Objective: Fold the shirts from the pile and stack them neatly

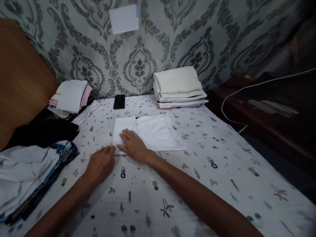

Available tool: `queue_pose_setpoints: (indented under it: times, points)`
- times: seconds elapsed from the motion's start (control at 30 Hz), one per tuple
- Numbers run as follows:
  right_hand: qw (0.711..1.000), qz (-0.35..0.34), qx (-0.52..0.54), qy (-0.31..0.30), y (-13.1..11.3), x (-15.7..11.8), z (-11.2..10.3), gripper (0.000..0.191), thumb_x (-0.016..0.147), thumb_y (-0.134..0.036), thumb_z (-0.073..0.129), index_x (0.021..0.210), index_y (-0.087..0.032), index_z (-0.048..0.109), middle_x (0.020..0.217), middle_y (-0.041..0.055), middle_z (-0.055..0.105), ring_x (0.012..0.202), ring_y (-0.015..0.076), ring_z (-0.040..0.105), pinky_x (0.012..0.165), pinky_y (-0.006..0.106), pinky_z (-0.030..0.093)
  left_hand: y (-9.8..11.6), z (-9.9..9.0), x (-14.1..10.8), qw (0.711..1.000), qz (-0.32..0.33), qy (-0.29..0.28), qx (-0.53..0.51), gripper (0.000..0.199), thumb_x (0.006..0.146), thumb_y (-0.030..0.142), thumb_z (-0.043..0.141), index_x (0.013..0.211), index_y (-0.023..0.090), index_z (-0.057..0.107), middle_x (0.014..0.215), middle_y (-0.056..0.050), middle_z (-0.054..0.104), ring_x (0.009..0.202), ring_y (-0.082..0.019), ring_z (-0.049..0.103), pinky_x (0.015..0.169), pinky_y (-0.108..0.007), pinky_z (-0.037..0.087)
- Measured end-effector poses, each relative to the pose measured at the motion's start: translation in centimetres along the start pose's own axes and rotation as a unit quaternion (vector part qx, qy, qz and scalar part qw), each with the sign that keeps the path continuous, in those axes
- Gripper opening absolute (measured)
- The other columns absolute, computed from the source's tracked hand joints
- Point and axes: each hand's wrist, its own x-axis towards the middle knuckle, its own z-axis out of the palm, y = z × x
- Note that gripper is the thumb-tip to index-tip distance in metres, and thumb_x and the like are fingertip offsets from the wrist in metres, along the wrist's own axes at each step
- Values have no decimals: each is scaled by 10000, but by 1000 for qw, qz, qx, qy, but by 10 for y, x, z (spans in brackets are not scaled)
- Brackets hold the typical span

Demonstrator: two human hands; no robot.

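Note:
A folded white cloth [159,134] lies on the patterned bedsheet [196,205] in front of me, its left part folded over into a neat flap. My right hand [132,145] rests flat on that flap, fingers stretched and pointing to the far left. At the cloth's near left corner is my left hand [101,165], its fingers curled and closed on the edge. The fingertips partly hide the corner. Beyond the cloth, a black phone [119,101] lies on the sheet.
A stack of folded cloths [179,84] stands at the back right by the patterned wall. On the left are a smaller folded pile [71,96], a black cloth [46,132], crumpled clothes [22,175] and a wooden panel [17,82]. A white cable [224,100] hangs at right.

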Motion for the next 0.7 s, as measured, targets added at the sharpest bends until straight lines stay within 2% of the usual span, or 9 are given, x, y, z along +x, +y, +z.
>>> queue_pose_setpoints:
  times: [0.1,0.13,0.23,0.27,0.33,0.43,0.5,0.6,0.7]
  points:
    - [1000,5,25,14,0,-1,-3,600,1026,-482,357,1473,-93,453,1559,167,401,1493,262,275,1227,421,227,-12,-4,8,983,-44,18,-176,199,759,227,538,956,252,560,919,-57,664,827,-238,636,717,-364,485]
    - [999,14,43,28,0,-1,-4,597,1031,-472,342,1480,-90,444,1561,165,398,1494,250,274,1225,413,233,-17,-6,13,964,-80,16,-253,231,758,302,560,982,248,558,902,-46,664,798,-228,638,693,-355,491]
    - [987,69,104,104,5,6,-9,585,1046,-435,275,1499,-94,419,1577,143,378,1493,205,277,1218,379,249,-26,-10,35,879,-194,-27,-434,463,692,530,637,1018,211,557,797,-31,655,725,-216,637,557,-299,473]
    - [979,90,122,133,8,10,-10,579,1049,-425,253,1503,-106,418,1579,131,377,1489,193,287,1213,371,257,-27,-11,43,860,-218,-50,-460,519,653,569,668,1001,199,560,741,-22,647,674,-204,622,505,-271,438]
    - [964,134,144,178,15,19,-14,572,1052,-414,206,1512,-147,417,1575,101,392,1475,174,319,1201,365,282,-29,-12,56,844,-241,-93,-470,537,583,581,725,915,188,572,608,14,605,518,-151,531,427,-223,326]
    - [941,207,171,205,28,30,-16,582,1054,-397,144,1527,-173,398,1548,87,441,1438,165,390,1166,355,340,-30,-15,69,835,-261,-156,-459,434,519,532,762,661,193,531,451,61,480,387,-77,354,401,-206,188]
    - [928,236,192,215,36,35,-14,597,1056,-379,98,1535,-162,381,1519,95,480,1404,159,441,1134,350,381,-31,-19,74,824,-259,-180,-470,410,499,481,769,550,198,477,431,65,437,395,-69,347,411,-205,192]
    - [917,246,216,230,45,40,-10,640,1054,-351,8,1532,-121,365,1500,118,500,1356,142,499,1069,330,442,-20,-32,87,804,-230,-132,-532,317,493,395,755,586,187,533,538,37,522,498,-107,472,468,-223,338]
    - [909,252,230,238,53,42,-11,657,1053,-331,-21,1519,-59,354,1475,173,517,1309,157,549,1004,329,487,16,-48,112,784,-169,-63,-594,280,508,336,737,690,176,595,659,15,588,628,-142,554,571,-254,440]
